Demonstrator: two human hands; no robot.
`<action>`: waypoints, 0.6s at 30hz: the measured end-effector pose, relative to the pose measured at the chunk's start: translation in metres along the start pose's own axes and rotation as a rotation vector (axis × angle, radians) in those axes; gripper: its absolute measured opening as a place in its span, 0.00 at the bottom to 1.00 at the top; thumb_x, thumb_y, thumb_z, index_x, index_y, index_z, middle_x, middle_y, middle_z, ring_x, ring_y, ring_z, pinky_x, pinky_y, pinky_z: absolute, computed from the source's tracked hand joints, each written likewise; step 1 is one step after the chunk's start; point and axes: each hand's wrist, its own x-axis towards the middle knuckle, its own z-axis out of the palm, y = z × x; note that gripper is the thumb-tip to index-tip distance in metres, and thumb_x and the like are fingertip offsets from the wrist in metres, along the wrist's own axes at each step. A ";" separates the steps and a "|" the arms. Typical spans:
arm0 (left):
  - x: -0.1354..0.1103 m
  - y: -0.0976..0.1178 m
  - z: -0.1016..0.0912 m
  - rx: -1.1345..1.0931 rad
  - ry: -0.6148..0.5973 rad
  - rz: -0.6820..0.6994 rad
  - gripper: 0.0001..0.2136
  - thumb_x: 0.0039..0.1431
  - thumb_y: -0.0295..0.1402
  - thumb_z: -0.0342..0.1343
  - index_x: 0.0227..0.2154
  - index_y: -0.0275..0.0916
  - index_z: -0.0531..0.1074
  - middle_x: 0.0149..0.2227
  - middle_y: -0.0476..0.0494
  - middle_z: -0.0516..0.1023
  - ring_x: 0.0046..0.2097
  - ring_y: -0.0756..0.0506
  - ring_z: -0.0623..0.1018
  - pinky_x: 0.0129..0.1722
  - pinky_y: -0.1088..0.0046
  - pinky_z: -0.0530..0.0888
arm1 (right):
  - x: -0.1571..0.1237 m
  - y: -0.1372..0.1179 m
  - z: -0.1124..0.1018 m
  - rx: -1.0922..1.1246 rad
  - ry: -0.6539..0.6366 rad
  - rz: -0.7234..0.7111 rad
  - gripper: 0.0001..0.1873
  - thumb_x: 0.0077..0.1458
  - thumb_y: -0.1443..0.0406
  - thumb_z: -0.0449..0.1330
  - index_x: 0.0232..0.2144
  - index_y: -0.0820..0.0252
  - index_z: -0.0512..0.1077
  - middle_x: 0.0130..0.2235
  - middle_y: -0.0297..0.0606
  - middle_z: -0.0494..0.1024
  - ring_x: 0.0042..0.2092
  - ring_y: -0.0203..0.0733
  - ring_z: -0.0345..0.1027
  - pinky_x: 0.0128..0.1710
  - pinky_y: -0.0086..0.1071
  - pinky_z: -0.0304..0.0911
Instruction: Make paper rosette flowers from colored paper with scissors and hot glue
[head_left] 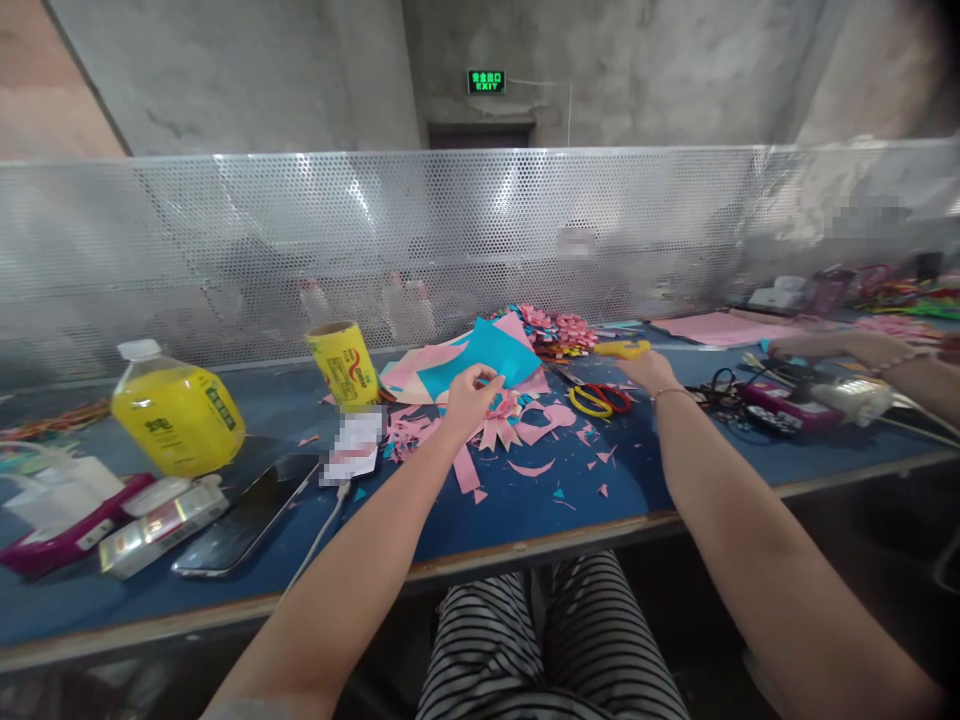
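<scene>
My left hand is closed in a pinch over the paper pile; whatever sits between its fingertips is too small to make out. Just beneath those fingers lies a pink paper rosette with strip tails. Behind them are a blue paper sheet and pink sheets. At the right, my right hand is wrapped round a yellow glue gun whose nozzle points left. Scissors with yellow and red handles rest on the table below it, blades towards the pile.
Pink paper scraps litter the blue table. Leftward are a yellow tube, a jug of yellow liquid, a phone and a box. A perforated metal screen stands behind. Another person's arm reaches in at right.
</scene>
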 end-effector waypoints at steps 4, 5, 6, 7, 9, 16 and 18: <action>-0.001 -0.001 0.001 0.005 -0.008 0.001 0.08 0.46 0.37 0.55 0.21 0.38 0.66 0.22 0.51 0.69 0.25 0.52 0.69 0.24 0.77 0.66 | -0.005 -0.033 -0.011 0.117 0.153 -0.062 0.18 0.45 0.62 0.54 0.38 0.66 0.72 0.39 0.50 0.74 0.48 0.54 0.65 0.47 0.41 0.59; -0.001 -0.001 0.001 0.007 -0.008 -0.002 0.08 0.46 0.36 0.55 0.21 0.38 0.66 0.22 0.51 0.70 0.24 0.52 0.69 0.24 0.77 0.65 | -0.008 -0.043 -0.012 0.160 0.212 -0.113 0.20 0.45 0.61 0.54 0.40 0.67 0.70 0.41 0.51 0.73 0.49 0.54 0.64 0.47 0.41 0.59; -0.001 -0.002 0.001 0.009 -0.007 -0.002 0.08 0.46 0.36 0.55 0.21 0.38 0.66 0.23 0.51 0.70 0.24 0.52 0.69 0.24 0.77 0.65 | -0.013 -0.053 -0.012 0.202 0.248 -0.157 0.22 0.45 0.61 0.54 0.42 0.68 0.68 0.43 0.52 0.72 0.48 0.54 0.64 0.47 0.41 0.59; -0.001 -0.002 0.002 0.010 -0.006 0.000 0.08 0.46 0.36 0.55 0.21 0.38 0.66 0.23 0.50 0.70 0.24 0.52 0.68 0.24 0.77 0.65 | -0.018 -0.062 -0.012 0.237 0.252 -0.193 0.24 0.45 0.60 0.54 0.44 0.68 0.67 0.43 0.53 0.71 0.48 0.53 0.64 0.45 0.41 0.60; -0.001 -0.001 0.002 0.013 -0.002 0.005 0.08 0.46 0.36 0.55 0.21 0.38 0.66 0.23 0.50 0.71 0.24 0.52 0.69 0.25 0.76 0.66 | -0.029 -0.078 -0.010 0.273 0.226 -0.243 0.25 0.46 0.59 0.54 0.45 0.68 0.65 0.42 0.53 0.72 0.45 0.53 0.66 0.43 0.41 0.62; -0.001 0.002 0.000 0.030 0.022 -0.008 0.07 0.45 0.35 0.55 0.20 0.38 0.66 0.23 0.50 0.71 0.26 0.51 0.70 0.25 0.76 0.66 | -0.045 -0.093 -0.005 0.230 0.236 -0.394 0.19 0.45 0.59 0.55 0.38 0.63 0.66 0.36 0.48 0.73 0.40 0.53 0.67 0.39 0.41 0.62; -0.001 0.004 0.000 0.023 0.017 -0.007 0.07 0.45 0.36 0.56 0.20 0.38 0.66 0.22 0.50 0.70 0.26 0.51 0.70 0.25 0.77 0.66 | -0.043 -0.092 -0.004 0.231 0.251 -0.389 0.17 0.44 0.59 0.55 0.37 0.62 0.66 0.34 0.46 0.73 0.39 0.51 0.67 0.38 0.41 0.62</action>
